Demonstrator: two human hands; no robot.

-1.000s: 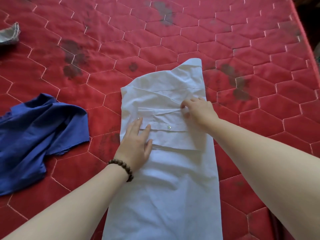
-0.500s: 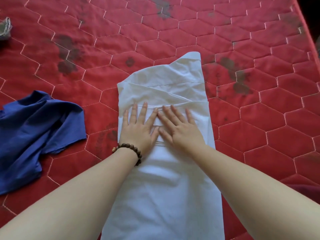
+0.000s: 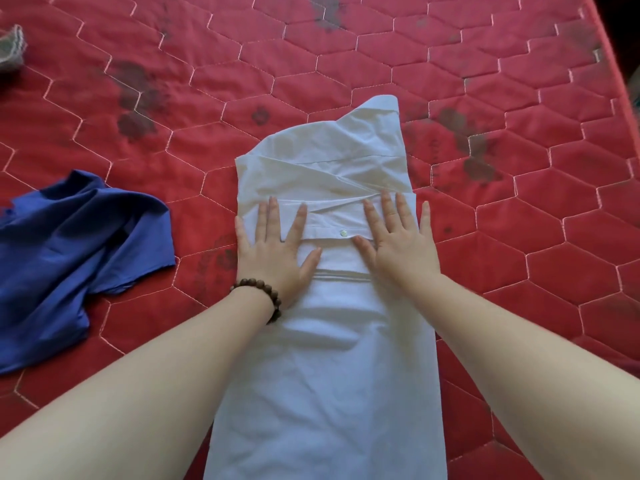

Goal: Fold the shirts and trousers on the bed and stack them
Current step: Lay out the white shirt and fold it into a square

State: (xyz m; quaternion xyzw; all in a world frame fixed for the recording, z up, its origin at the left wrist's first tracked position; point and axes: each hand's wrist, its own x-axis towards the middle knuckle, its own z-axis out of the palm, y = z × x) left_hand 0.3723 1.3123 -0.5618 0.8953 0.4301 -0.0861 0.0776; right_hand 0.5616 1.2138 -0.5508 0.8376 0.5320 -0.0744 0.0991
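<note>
A long white cotton button-up shirt (image 3: 332, 358) lies lengthwise on the red quilted bed cover w/ hexagon stitching (image 3: 519, 254), roughly centre of view, folded into a narrow strip: both sides turned in, sleeves crossed over the middle. Collar end points away from the person, one corner (image 3: 382, 109) sticking up higher on the right. Near end of the shirt runs out of view at the bottom edge.

Left hand (image 3: 273, 251) lies flat on the shirt's left side, fingers straight & spread, palm down, pressing the folded sleeve. A brown wooden bead bracelet (image 3: 258, 292) sits on that wrist. Right hand (image 3: 401, 244) is flat on the shirt's right side, fingers straight & spread too, little finger at the cloth's right edge. Neither hand grips anything. Hands are apart, w/ a sleeve cuff band & its small white button (image 3: 343, 232) showing between them.

A crumpled blue short-sleeve shirt (image 3: 72, 258) lies unfolded on the cover to the left, apart from the white one. A bit of grey-white fabric (image 3: 12, 46) shows at the top-left edge, mostly cut off; can't tell what it is. Dark stains (image 3: 136, 98) mark the red cover in several spots, left & right of the shirt's far end.
</note>
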